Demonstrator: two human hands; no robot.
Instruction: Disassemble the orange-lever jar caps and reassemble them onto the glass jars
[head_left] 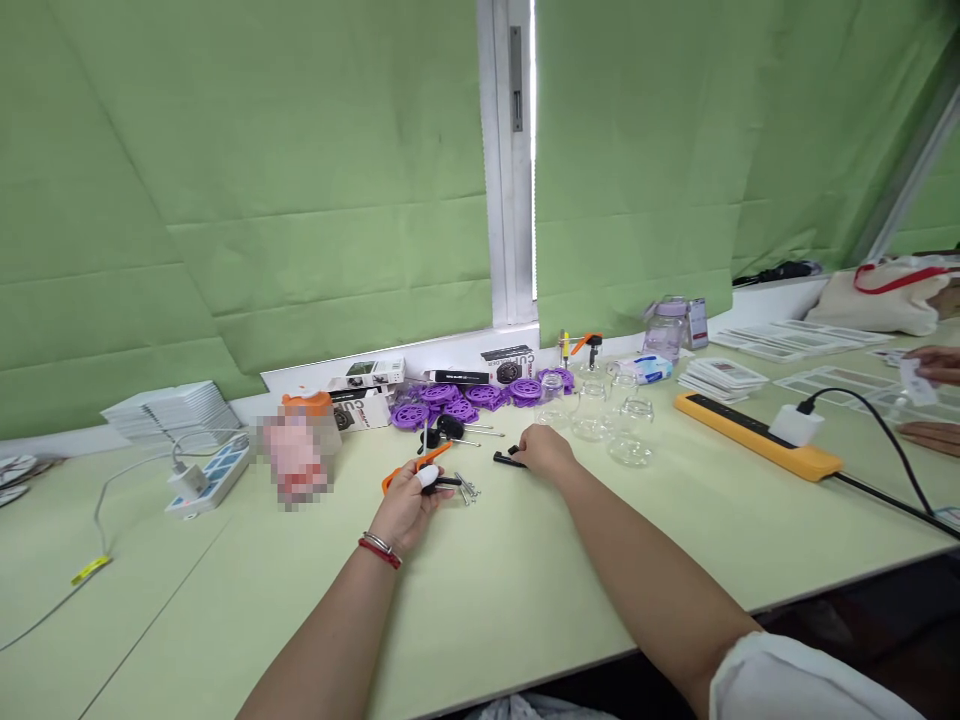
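Observation:
Orange and black parts (433, 455) are in my left hand (412, 500), its fingers wrapped round them; a white covering shows on one fingertip. Small silver screws (468, 488) lie on the table just right of that hand. My right hand (546, 452) is closed at the fingertips on a small black part (510, 459), low over the table. Behind the hands are several purple wheel-shaped pieces (450, 400) and black-handled screwdrivers (450, 427). Clear glass jars (630, 440) stand beyond my right hand.
At left, a white power strip (217, 478), stacked white sheets (172, 415) and a pixelated pink item (296, 455) rest on the table (480, 600). At right are a yellow power strip (750, 436), card stacks (721, 378) and another person's hands (934, 365). Boxes (364, 408) stand behind.

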